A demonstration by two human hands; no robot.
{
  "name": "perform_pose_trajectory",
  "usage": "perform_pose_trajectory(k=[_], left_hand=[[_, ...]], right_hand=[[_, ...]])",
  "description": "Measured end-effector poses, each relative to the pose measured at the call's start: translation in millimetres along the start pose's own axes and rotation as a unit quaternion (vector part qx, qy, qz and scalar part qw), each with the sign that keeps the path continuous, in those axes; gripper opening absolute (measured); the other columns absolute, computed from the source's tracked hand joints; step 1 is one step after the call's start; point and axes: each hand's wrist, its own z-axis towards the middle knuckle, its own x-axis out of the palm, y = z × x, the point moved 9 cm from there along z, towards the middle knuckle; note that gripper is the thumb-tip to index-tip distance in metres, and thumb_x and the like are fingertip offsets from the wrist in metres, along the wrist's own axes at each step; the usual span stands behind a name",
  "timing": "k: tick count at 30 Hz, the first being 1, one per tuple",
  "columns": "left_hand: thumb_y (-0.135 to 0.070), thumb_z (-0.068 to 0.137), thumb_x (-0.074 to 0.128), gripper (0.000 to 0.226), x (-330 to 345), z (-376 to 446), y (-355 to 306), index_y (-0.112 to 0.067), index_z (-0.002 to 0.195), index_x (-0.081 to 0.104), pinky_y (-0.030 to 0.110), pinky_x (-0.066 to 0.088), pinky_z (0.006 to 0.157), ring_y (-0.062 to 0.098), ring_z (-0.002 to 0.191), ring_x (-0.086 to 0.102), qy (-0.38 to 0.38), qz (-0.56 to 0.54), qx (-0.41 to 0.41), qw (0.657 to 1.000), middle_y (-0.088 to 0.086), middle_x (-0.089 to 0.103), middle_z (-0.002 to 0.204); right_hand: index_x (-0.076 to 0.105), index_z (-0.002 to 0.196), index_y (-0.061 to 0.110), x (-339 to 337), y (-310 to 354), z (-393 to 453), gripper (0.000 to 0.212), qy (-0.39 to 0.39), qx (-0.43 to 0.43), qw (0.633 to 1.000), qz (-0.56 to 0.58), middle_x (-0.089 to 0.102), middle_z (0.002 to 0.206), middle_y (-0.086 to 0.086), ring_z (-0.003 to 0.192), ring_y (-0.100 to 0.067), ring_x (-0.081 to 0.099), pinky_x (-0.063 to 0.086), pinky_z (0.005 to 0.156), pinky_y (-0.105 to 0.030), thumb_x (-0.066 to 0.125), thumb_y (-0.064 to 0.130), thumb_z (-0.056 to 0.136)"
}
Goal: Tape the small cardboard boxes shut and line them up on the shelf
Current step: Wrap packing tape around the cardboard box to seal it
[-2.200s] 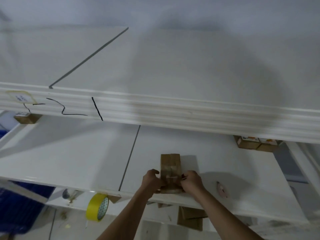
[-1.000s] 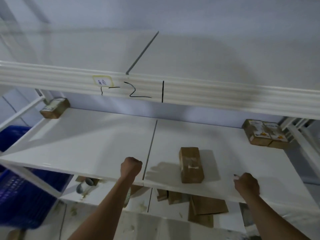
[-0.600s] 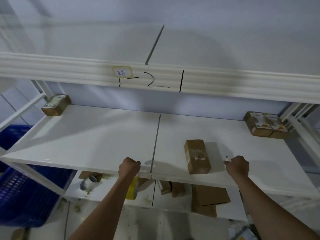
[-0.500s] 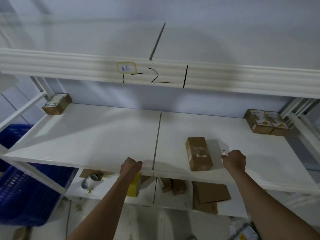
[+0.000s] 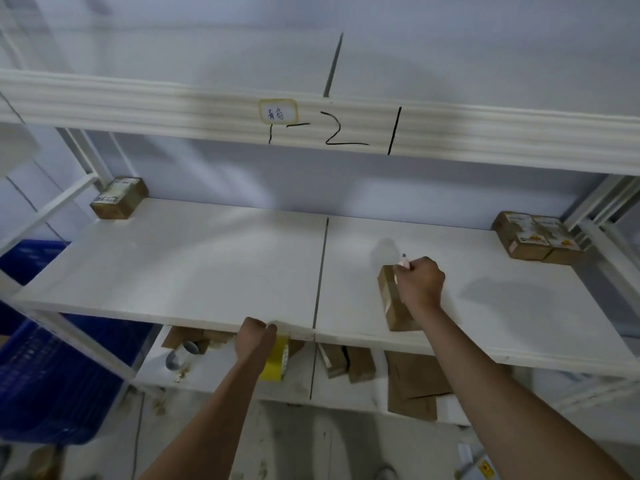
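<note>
A small brown cardboard box lies on the white middle shelf, right of the seam. My right hand hovers over its far end and covers part of it, fingers curled round a small pink cutter whose tip points away. My left hand is a closed fist at the shelf's front edge, with nothing visible in it. Behind it, a yellow tape roll sits on the lower shelf. Two more boxes stand at the back right, and one box stands at the back left.
The upper shelf's front rail carries a label and black marks. Flat cardboard pieces and small boxes lie on the lower shelf. A blue crate stands at the lower left. White frame posts flank the shelf.
My right hand picked up the pink cutter from the shelf and moved left and away, over the box. My left hand stayed fisted at the front edge.
</note>
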Motion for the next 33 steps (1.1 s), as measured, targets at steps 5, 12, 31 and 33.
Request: perform_pose_trajectory(k=[5,12,31,33], left_hand=[[-0.028,0.092,0.067,0.022,12.8,-11.8,23.8,-0.01,0.091,0.054,0.033,0.045,0.07,0.026,0.08,0.058,0.08,-0.095,-0.063,0.99,0.009,0.056,0.084],[-0.012,0.091,0.07,0.011,12.2,-26.9,32.3,-0.012,0.097,0.061,0.029,0.048,0.07,0.024,0.087,0.061,0.124,-0.187,-0.062,0.972,0.004,0.063,0.088],[-0.012,0.095,0.065,0.013,15.6,-27.5,40.7,-0.02,0.102,0.059,0.034,0.054,0.071,0.023,0.078,0.064,0.187,-0.285,-0.099,0.935,0.006,0.063,0.091],[-0.012,0.095,0.065,0.012,17.0,-27.8,41.0,-0.02,0.102,0.059,0.034,0.055,0.07,0.023,0.079,0.064,0.192,-0.288,-0.101,0.933,0.007,0.064,0.091]], right_hand=[[0.057,0.09,0.005,63.7,52.5,-49.5,0.014,0.111,-0.069,0.991,0.034,0.062,0.077,-0.006,0.063,-0.015,0.058,0.037,0.048,-0.025,0.066,0.016,0.093],[0.062,0.101,0.003,151.8,48.9,-113.9,0.009,0.255,-0.049,0.963,0.077,0.067,0.093,-0.017,0.061,-0.026,0.066,0.056,0.052,-0.031,0.063,0.01,0.095],[0.064,0.084,0.009,173.4,-2.2,-132.8,0.022,0.287,-0.014,0.958,0.006,0.071,0.084,-0.008,0.069,-0.024,0.067,0.056,0.069,-0.037,0.058,0.026,0.098],[0.063,0.084,0.01,174.7,-0.3,-133.2,0.021,0.291,-0.016,0.957,0.005,0.07,0.084,-0.006,0.067,-0.02,0.065,0.053,0.064,-0.033,0.058,0.024,0.098]])
